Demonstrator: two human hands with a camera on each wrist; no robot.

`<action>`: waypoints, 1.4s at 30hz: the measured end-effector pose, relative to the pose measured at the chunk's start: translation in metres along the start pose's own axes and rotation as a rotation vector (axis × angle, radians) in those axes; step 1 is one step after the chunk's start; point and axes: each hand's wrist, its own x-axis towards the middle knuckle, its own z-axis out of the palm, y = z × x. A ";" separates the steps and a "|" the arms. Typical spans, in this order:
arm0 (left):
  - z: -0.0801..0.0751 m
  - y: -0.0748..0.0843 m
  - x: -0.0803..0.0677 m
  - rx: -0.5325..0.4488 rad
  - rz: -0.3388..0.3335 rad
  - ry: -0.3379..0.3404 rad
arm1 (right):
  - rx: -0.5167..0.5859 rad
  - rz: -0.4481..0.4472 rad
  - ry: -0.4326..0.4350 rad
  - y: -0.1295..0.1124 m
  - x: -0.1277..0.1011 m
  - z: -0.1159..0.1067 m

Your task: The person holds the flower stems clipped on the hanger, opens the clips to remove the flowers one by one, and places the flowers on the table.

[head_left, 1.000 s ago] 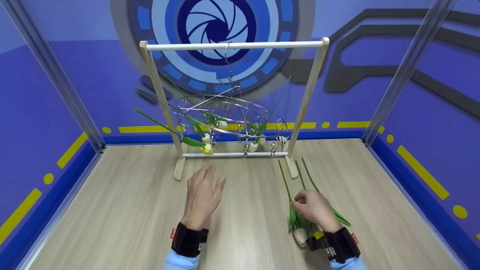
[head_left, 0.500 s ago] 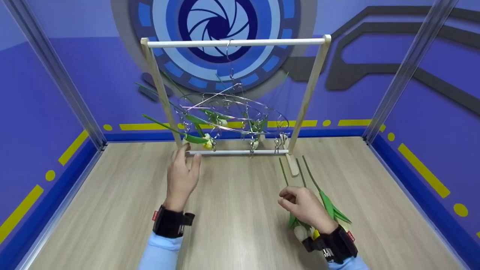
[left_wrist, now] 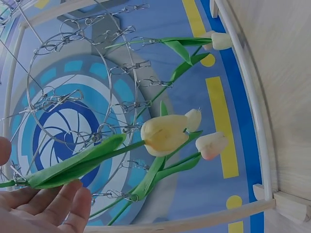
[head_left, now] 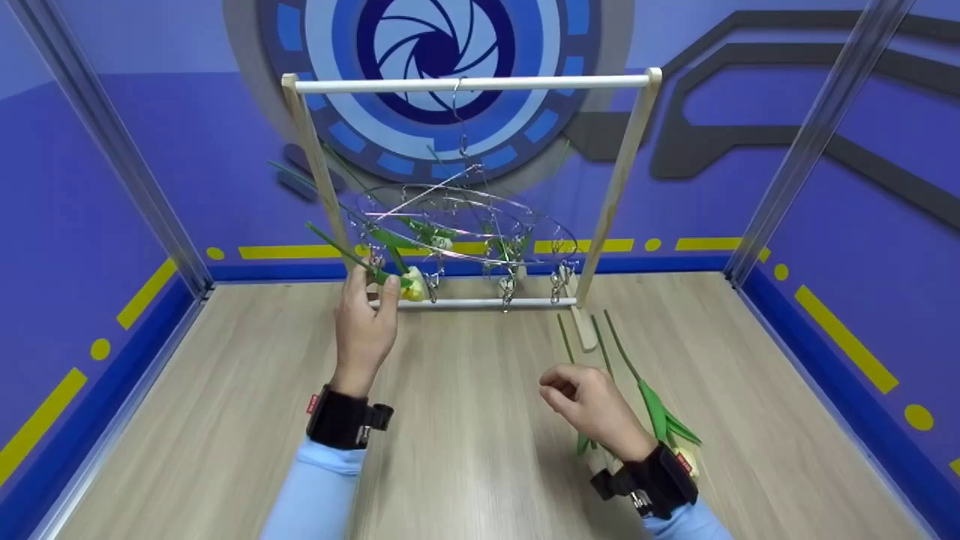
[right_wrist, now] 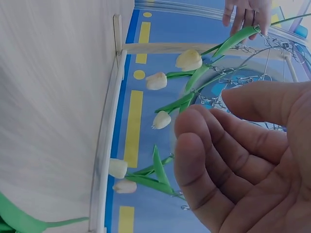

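Observation:
My left hand (head_left: 364, 322) is at the left side of a round wire clip hanger (left_wrist: 111, 73), fingers mostly straight. Beside them, a pale yellow tulip (left_wrist: 164, 135) hangs tilted from a metal clip. In the left wrist view its green leaf (left_wrist: 73, 167) lies right over the fingertips, with the thumb apart on the other side. My right hand (head_left: 592, 405) hovers over tulips on the table, its fingers loosely curled around nothing. One of these tulips shows a green leaf (head_left: 654, 412); the right wrist and hand partly cover the others.
A wooden rack with a white top bar (head_left: 525, 82) carries the hanger. Several more white tulips (right_wrist: 156, 81) hang from its clips, heads low. The rack's right foot (head_left: 585, 330) stands near the loose stems. Blue patterned walls enclose the wooden table (head_left: 225, 420).
My left hand has moved forward and left to the hanging yellow tulip, whose stem end has shifted right. My right hand has drifted slightly left and forward over the table tulips.

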 end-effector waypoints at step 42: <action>0.044 0.015 -0.027 0.005 0.167 -0.050 | 0.066 -0.168 0.118 -0.026 0.035 0.005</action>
